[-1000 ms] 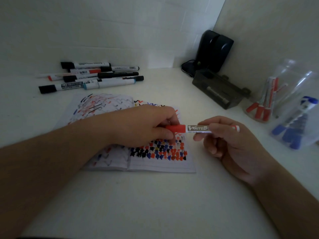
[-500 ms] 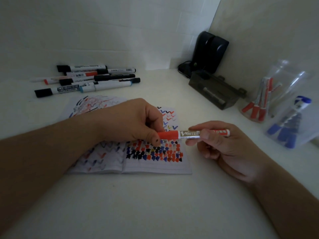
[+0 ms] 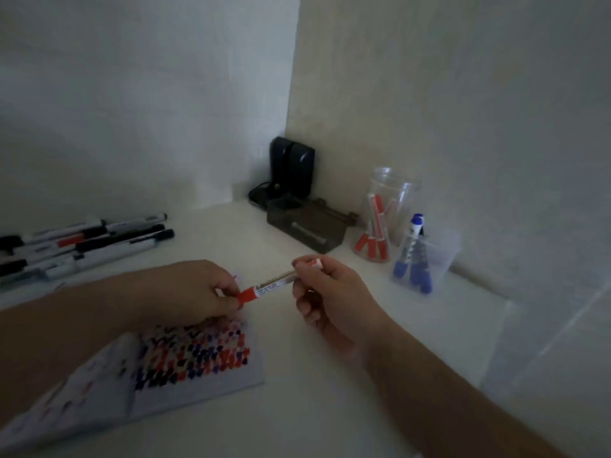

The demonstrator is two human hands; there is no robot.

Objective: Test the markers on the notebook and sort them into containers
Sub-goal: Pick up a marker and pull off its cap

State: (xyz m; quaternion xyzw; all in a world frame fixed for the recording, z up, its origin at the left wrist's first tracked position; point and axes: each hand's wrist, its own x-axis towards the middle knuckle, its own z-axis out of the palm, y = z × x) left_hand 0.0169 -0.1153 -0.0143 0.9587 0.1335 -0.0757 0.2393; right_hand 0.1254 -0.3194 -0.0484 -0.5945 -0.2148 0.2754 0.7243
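Hands [image 3: 185, 289] [image 3: 334, 292] grip red marker [image 3: 274, 285] | fingers curled | notebook [image 3: 185, 365] blurred, probably cut off

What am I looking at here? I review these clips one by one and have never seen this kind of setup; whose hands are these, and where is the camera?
There is no machine: a person works with bare hands, filmed by one wide-angle camera worn on their head, looking down at a pale tabletop.

The left hand pinches the red cap end of a red-capped white whiteboard marker, and the right hand grips its other end. Whether the cap is on tight cannot be told.

Below lies an open notebook covered in red, blue and black test marks. At the far left is a pile of loose markers, mostly black-capped. At the right stand a clear round jar holding red markers and a clear square tub holding blue markers. A dark smoky plastic tray and a black device sit in the corner.
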